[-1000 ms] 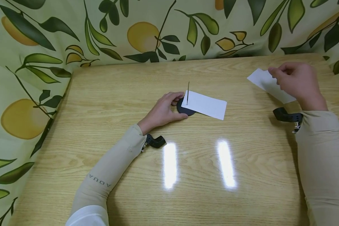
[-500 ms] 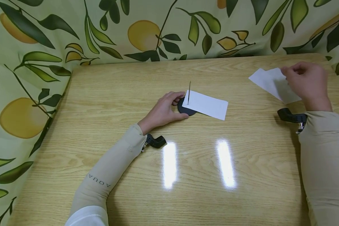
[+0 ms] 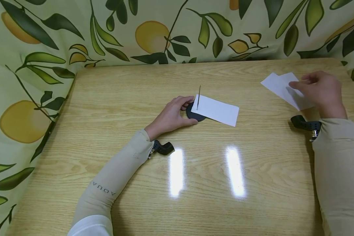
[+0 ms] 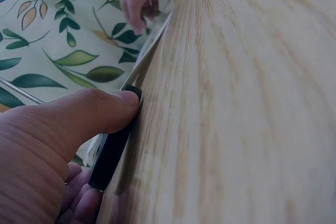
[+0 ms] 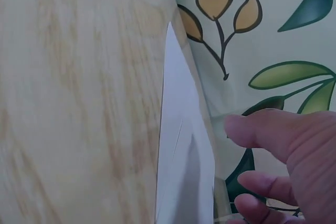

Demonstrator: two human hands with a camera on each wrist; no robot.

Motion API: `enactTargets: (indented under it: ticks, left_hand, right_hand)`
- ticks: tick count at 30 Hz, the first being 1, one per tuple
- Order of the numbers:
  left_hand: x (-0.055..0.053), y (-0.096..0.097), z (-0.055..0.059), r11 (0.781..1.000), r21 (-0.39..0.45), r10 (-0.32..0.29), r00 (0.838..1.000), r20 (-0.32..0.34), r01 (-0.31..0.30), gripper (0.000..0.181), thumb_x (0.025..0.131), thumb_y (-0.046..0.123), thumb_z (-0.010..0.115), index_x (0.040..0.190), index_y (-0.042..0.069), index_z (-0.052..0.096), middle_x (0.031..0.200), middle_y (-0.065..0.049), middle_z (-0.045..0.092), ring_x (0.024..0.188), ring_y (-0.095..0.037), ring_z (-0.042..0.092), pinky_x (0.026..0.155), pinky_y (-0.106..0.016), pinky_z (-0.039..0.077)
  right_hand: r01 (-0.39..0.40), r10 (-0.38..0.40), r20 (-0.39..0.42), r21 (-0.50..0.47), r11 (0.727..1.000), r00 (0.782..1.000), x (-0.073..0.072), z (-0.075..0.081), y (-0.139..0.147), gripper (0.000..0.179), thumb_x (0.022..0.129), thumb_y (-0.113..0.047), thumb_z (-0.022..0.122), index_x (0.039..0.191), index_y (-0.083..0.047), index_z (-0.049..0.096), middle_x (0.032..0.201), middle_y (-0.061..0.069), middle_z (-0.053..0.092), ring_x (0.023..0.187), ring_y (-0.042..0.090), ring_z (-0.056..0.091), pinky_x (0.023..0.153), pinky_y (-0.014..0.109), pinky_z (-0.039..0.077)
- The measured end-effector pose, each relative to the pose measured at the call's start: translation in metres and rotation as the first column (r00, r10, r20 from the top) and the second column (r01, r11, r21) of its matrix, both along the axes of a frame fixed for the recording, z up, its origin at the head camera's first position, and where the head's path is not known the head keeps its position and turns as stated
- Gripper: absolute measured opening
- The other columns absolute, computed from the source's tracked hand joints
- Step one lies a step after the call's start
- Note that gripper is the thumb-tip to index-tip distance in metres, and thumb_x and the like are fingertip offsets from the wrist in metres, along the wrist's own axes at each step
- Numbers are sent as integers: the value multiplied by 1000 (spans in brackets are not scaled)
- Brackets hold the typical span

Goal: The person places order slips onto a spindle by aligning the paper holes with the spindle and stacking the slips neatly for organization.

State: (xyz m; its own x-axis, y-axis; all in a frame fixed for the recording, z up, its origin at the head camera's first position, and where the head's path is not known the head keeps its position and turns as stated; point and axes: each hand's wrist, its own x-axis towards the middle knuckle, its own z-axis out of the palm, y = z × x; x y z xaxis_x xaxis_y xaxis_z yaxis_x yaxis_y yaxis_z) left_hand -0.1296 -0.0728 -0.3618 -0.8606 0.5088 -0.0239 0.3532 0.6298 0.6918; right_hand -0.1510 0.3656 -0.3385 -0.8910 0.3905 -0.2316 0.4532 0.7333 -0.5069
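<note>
My left hand [image 3: 172, 114] grips the round black base of a paper spike [image 3: 196, 116], thumb on the near side and fingers on the far side. A thin metal pin stands upright from that base, passing through one end of a white paper slip [image 3: 217, 110]. In the left wrist view, the thumb presses the edge of the dark base [image 4: 113, 153]. At the far right my right hand [image 3: 324, 93] hovers over loose white slips [image 3: 278, 84], which seem to overlap. The right wrist view shows its thumb and fingers apart, holding nothing, beside the white paper [image 5: 178, 124].
A wood-grain table [image 3: 206, 209] lies under everything, with two bright light reflections near its middle. Patterned cloth [image 3: 106, 29] hangs along the back and left edges. Each wrist carries a black camera mount [image 3: 163, 148].
My right hand first shifted to the right, then came down a little toward the loose slips, its thumb and fingers spreading apart. My left hand stays on the base.
</note>
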Motion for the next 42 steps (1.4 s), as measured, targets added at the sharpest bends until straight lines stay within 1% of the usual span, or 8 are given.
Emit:
enactTargets:
  ticks: [5, 8, 10, 15, 23, 31, 36, 42]
  left_hand:
    - [0, 0, 1, 1000, -3, -2, 1000, -3, 2, 82, 76, 36, 82, 145, 10, 45, 132, -5, 56, 113, -15, 54, 99, -28, 46]
    - [0, 1, 2, 1000, -2, -5, 1000, -6, 5, 82, 77, 36, 82, 145, 9, 45, 132, -6, 56, 112, -15, 54, 99, -28, 46]
    - [0, 1, 2, 1000, 1, -7, 1000, -5, 7, 82, 77, 35, 82, 145, 9, 45, 132, -6, 56, 112, -16, 54, 99, -28, 47]
    - [0, 1, 1, 1000, -3, -9, 1000, -2, 9, 83, 76, 36, 82, 145, 9, 44, 132, -6, 56, 113, -16, 54, 99, -28, 46]
    - [0, 0, -1, 1000, 1, -7, 1000, 1, 7, 83, 77, 36, 81, 146, 10, 44, 132, -5, 56, 113, -15, 53, 100, -28, 46]
    - [0, 0, -1, 1000, 10, -7, 1000, 0, 7, 82, 77, 36, 81, 145, 10, 44, 131, -5, 56, 113, -15, 53, 100, -28, 46]
    - [0, -1, -1, 1000, 7, -6, 1000, -5, 6, 81, 77, 36, 81, 145, 11, 44, 132, -5, 56, 114, -15, 53, 100, -27, 46]
    - [0, -1, -1, 1000, 0, 0, 1000, 0, 0, 82, 77, 36, 81, 146, 11, 44, 129, -4, 56, 113, -15, 53, 100, -28, 45]
  right_hand:
    - [-24, 22, 31, 53, 998, 999, -1, -5, 2, 87, 83, -63, 59, 139, 1, 43, 110, 14, 50, 99, 31, 41, 72, 34, 35]
    - [-38, 34, 59, 56, 998, 998, 0, -8, 3, 94, 83, -64, 58, 142, 6, 38, 127, 29, 43, 108, 41, 38, 79, 47, 38]
    - [-42, 38, 74, 52, 998, 997, 1, -9, 4, 96, 83, -65, 59, 143, 7, 37, 135, 32, 39, 112, 44, 36, 85, 54, 37]
    - [-41, 36, 97, 42, 998, 995, 2, -11, 3, 95, 84, -65, 57, 144, 5, 37, 143, 33, 35, 116, 47, 35, 89, 59, 36]
    - [-62, 58, 84, 47, 997, 995, 2, -12, 2, 91, 84, -64, 58, 141, 5, 40, 134, 32, 41, 110, 44, 38, 76, 48, 36]
    - [-29, 23, 95, 58, 998, 995, 1, -11, 3, 103, 81, -68, 59, 145, 8, 34, 142, 33, 34, 117, 47, 34, 89, 60, 36]
    - [16, -19, 117, 32, 999, 993, 1, -10, 1, 102, 80, -69, 58, 147, 4, 33, 146, 31, 32, 117, 46, 34, 90, 59, 38]
    - [-1, -4, 110, 44, 999, 994, 0, -10, 0, 99, 82, -68, 57, 146, 4, 36, 147, 31, 34, 118, 46, 36, 87, 57, 38]
